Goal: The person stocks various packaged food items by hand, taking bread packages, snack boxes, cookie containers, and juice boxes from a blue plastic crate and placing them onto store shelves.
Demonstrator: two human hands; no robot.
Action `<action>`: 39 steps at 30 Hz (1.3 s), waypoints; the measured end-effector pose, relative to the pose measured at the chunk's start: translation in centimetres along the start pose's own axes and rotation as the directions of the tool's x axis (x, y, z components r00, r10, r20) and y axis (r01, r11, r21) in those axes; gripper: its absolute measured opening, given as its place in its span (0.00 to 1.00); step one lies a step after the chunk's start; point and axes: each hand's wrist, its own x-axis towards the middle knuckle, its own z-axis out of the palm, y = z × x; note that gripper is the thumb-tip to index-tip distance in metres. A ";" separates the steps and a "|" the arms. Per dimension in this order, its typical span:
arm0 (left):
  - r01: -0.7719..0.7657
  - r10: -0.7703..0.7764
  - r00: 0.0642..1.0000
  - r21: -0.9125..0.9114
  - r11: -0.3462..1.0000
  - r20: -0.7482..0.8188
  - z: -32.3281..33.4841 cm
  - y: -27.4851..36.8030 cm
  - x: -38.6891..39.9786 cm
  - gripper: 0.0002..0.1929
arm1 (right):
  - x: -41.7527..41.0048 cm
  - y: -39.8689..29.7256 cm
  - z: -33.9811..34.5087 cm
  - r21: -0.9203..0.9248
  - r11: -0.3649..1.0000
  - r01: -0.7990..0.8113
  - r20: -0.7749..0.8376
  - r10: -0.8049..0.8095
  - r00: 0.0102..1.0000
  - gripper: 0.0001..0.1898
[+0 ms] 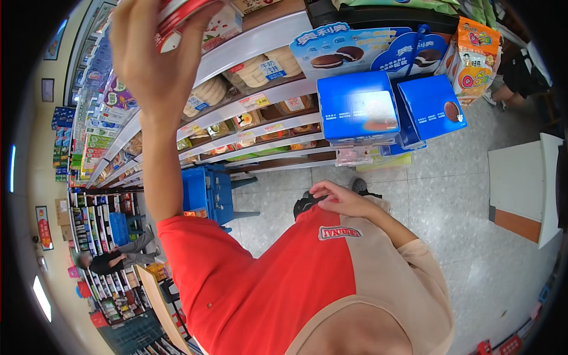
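At the upper left, my raised left hand point(155, 57) grips a red and white package point(188, 15), partly cut off by the frame's top edge. The hand is in front of the top of a shelf unit, beside a white box with pink print point(224, 26). Below it, packs of round pale buns point(268, 66) lie on a shelf. My right hand point(341, 197) hangs in front of my red and beige shirt point(310, 266), near its hem. It holds nothing, with the fingers loosely bent and slightly apart.
Blue biscuit boxes point(359, 106) stand at the shelf end, beside an orange snack bag point(475, 62). A blue plastic crate point(208, 195) is on a stool close to my left side. A white counter point(517, 186) stands right. One person point(111, 262) is far left; another person's leg point(510, 91) shows upper right.
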 end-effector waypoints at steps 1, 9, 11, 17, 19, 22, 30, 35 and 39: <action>0.051 -0.050 0.996 -0.003 0.999 0.075 0.5 -0.9 -0.5 0.29 | -0.2 0.3 -0.2 0.008 1.000 0.003 -0.007 -0.003 1.000 0.21; -0.035 0.004 0.964 0.109 0.993 0.266 1.4 -0.2 0.2 0.27 | -1.4 1.6 -0.5 -0.031 0.999 -0.032 -0.050 0.030 0.998 0.21; 0.093 -0.165 0.885 0.183 0.979 0.435 1.3 0.3 1.5 0.22 | -1.4 1.7 -0.3 -0.016 0.999 -0.050 -0.045 0.050 0.998 0.21; -0.062 -0.025 0.951 0.273 0.960 0.308 1.3 -0.6 0.0 0.18 | -1.2 1.9 0.6 0.026 0.996 -0.088 -0.006 0.088 0.996 0.21; -0.098 0.042 0.973 0.244 0.965 0.225 0.3 1.4 -1.8 0.19 | -1.0 2.4 0.9 0.031 0.994 -0.108 0.011 0.108 0.994 0.21; 0.263 -0.162 0.888 -0.187 0.946 0.431 -1.3 5.3 -9.7 0.20 | -0.5 2.3 1.6 0.040 0.984 -0.172 0.059 0.169 0.984 0.20; 0.591 0.078 -0.689 0.496 0.636 0.720 -12.6 19.2 -37.6 0.26 | 1.6 2.9 4.0 -0.086 0.945 -0.314 0.174 0.325 0.930 0.19; 0.903 -0.243 -0.375 0.412 0.122 0.895 -21.1 23.4 -43.0 0.23 | 3.8 6.1 7.1 -0.111 0.956 -0.271 0.172 0.287 0.942 0.18; 0.854 -0.411 -0.442 0.514 0.079 0.798 -26.0 25.1 -45.0 0.25 | 7.3 5.9 13.1 -0.210 0.913 -0.348 0.229 0.392 0.891 0.18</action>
